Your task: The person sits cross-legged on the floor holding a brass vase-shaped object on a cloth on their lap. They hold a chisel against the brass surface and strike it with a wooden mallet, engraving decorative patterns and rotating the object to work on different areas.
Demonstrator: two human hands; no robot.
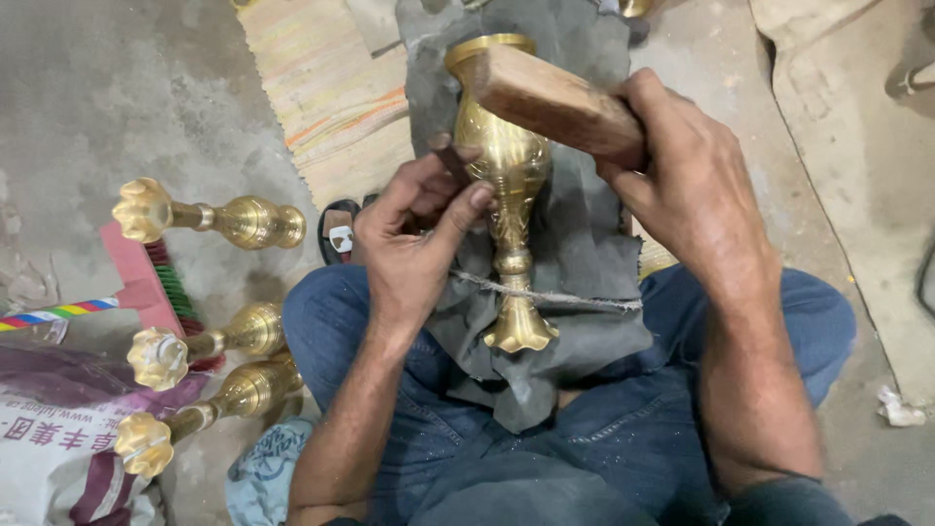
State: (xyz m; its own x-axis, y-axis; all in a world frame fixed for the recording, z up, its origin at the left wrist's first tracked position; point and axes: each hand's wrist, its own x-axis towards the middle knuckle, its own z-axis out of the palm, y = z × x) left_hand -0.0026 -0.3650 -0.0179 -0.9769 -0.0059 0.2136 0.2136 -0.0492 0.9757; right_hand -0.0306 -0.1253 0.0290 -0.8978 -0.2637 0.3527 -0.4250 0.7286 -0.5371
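Note:
A brass vase [509,185] with a fluted foot lies on a grey cloth [584,244] spread over my lap, its mouth pointing away from me. My left hand [414,239] grips a thin dark tool [450,156] and presses its tip against the vase's engraved belly, thumb resting on the brass. My right hand [682,175] is closed around a wooden block [550,97], which is held over the upper part of the vase near the tool.
Three brass vases [209,219] [205,343] [200,409] lie on the concrete floor at the left. A pink brush [156,282] lies between them, and a printed sack [58,448] sits at bottom left. A striped mat [321,88] lies ahead.

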